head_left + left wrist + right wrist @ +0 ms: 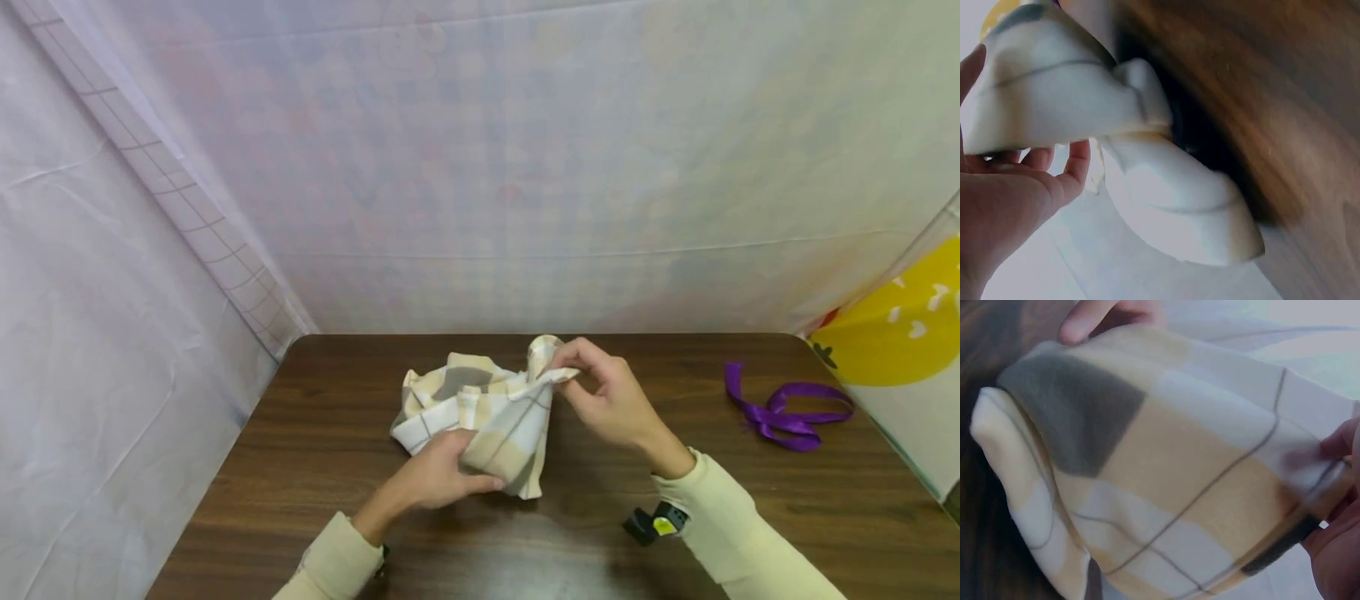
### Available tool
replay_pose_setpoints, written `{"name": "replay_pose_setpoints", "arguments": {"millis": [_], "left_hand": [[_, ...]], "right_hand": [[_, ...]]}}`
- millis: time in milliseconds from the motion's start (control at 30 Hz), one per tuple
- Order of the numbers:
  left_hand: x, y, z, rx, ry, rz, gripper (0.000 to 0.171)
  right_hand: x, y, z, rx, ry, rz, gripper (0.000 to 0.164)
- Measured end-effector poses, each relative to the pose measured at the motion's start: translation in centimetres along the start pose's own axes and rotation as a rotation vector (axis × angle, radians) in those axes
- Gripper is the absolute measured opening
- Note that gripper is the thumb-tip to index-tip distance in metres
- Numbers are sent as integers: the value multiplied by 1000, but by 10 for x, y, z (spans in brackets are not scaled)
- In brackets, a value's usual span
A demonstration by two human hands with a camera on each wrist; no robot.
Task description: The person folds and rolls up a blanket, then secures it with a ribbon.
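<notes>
A bunched plaid cloth (498, 425) in white, beige and grey sits near the middle of the table, with folds piled toward its left side. My left hand (437, 473) grips its near side; in the left wrist view, the fingers (1075, 165) curl behind the cloth's edge. The upper right edge of the cloth is pinched by my right hand (606, 396), which lifts it slightly. In the right wrist view, the plaid cloth (1166, 456) stretches between both hands, and its lower left part folds over. Whether anything lies inside the folds is hidden.
A loosely looped purple ribbon (787, 415) lies at the right of the brown wooden table (300, 467). Pale curtains (525, 167) hang behind the table and along its left. A yellow printed shape (907, 325) shows beyond the right edge.
</notes>
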State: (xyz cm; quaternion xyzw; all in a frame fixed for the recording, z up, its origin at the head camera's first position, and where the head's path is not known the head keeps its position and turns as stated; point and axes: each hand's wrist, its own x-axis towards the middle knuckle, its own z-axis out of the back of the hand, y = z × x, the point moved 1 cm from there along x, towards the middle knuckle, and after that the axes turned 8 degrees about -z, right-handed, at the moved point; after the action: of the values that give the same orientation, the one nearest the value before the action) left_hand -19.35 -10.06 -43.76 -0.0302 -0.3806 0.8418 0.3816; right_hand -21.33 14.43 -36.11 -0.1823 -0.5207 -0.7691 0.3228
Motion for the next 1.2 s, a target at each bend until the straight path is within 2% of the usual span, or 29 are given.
{"name": "replay_pose_setpoints", "arguments": {"millis": [100,200,300,467,567,700,767,833,867,933,1033,1067,1133,1200], "left_hand": [[-1,-1,7,49,-52,-9,16],[1,-5,15,57,-117,-58,11],[3,-10,24,38,-220,-135,9],[10,-20,41,117,-415,-300,32],[13,-26,50,140,-519,-352,27],[19,-34,60,64,-675,-367,12],[22,-39,66,-13,-710,-368,11],[24,-44,71,-124,-679,-348,14],[25,-45,72,-175,-641,-336,16],[27,-45,72,-266,-531,-282,18],[27,-38,59,-348,-335,-191,6],[25,-35,53,-350,-276,-163,10],[21,-28,39,-304,-182,-112,30],[15,-21,26,-224,-133,-50,47]], "right_hand": [[2,8,11,46,-34,23,27],[4,17,24,66,-68,27,26],[9,25,36,99,-111,21,23],[20,37,53,131,-213,8,16],[26,46,58,140,-257,8,12],[36,60,63,130,-287,21,10],[42,67,65,127,-302,42,10],[48,74,66,148,-322,66,10],[52,77,67,173,-336,78,10],[57,83,69,219,-365,103,9],[62,90,72,270,-410,122,9],[62,91,73,266,-421,125,9],[63,92,76,255,-437,128,9],[62,91,80,253,-452,124,10]]}}
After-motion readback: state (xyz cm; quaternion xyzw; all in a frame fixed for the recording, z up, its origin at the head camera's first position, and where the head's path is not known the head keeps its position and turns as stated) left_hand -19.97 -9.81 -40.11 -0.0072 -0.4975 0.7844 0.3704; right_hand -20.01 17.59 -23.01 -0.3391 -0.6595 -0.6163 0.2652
